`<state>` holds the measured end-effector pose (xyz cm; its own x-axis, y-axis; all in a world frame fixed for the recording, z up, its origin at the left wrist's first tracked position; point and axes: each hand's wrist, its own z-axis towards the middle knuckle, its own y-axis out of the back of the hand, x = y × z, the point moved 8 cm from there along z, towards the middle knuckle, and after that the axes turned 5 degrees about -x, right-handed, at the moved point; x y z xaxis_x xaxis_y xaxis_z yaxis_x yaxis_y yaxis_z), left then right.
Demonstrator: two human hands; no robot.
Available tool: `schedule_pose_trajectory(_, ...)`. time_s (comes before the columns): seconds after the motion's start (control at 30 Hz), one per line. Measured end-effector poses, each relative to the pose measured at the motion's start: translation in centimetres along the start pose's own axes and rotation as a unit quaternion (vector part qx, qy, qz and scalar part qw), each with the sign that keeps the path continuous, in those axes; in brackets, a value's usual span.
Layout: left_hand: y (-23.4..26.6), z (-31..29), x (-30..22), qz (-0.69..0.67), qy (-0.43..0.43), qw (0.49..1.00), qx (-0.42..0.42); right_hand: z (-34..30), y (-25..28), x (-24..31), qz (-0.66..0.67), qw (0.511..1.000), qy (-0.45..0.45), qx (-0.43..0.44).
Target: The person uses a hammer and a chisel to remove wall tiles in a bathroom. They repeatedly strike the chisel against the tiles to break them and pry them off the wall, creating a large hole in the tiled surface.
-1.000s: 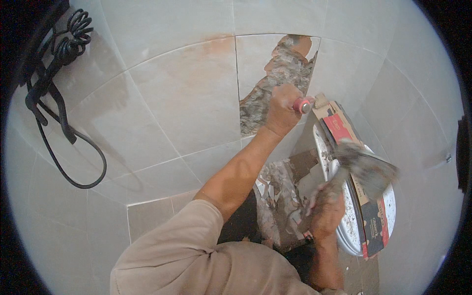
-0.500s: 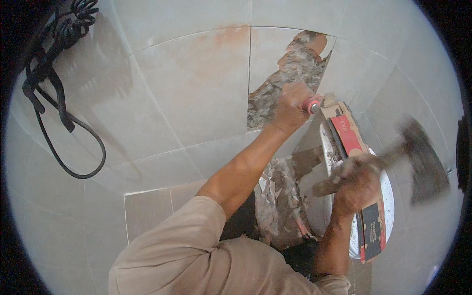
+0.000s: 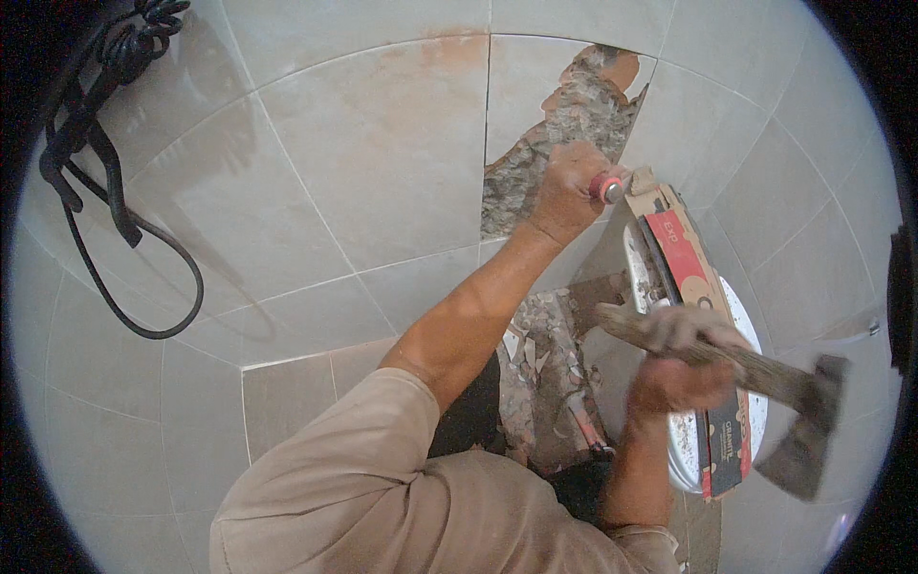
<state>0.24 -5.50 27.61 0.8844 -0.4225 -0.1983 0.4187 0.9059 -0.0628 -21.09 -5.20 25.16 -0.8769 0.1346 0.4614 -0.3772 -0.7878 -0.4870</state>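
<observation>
My left hand [image 3: 564, 191] is closed round the red handle of a chisel [image 3: 607, 188], its metal-capped end toward me. The blade is hidden behind the fist, which sits against the wall at a broken wall tile [image 3: 559, 134] with rough grey mortar and reddish backing exposed. Lower right, my right hand [image 3: 681, 368] grips a hatchet [image 3: 779, 378] by its wooden handle. The hatchet's dark, wide head points right and down, away from the chisel. That hand is slightly blurred.
A cardboard box [image 3: 688, 268] lies across a white toilet [image 3: 755, 411] sprinkled with debris. Tile rubble [image 3: 545, 335] covers the floor below, with a red-and-grey tool [image 3: 583, 421] among it. A coiled black cable [image 3: 134, 57] hangs at upper left.
The hatchet's head has swung lower and its handle now slopes down to the right. My left hand keeps the chisel at nearly the same place on the wall.
</observation>
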Motion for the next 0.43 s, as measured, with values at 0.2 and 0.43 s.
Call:
schedule_pose_trajectory(0.2,0.6,-0.7,1.1,0.031,0.006,0.999,0.021,-1.0,2.1,-2.3,-0.609,0.784,-0.121,-0.015)
schedule_pose_trajectory(0.43,-1.2,-0.8,1.0,0.038,0.029,0.998,0.040,-2.3,3.0,-0.8,-0.588,0.794,0.142,0.057)
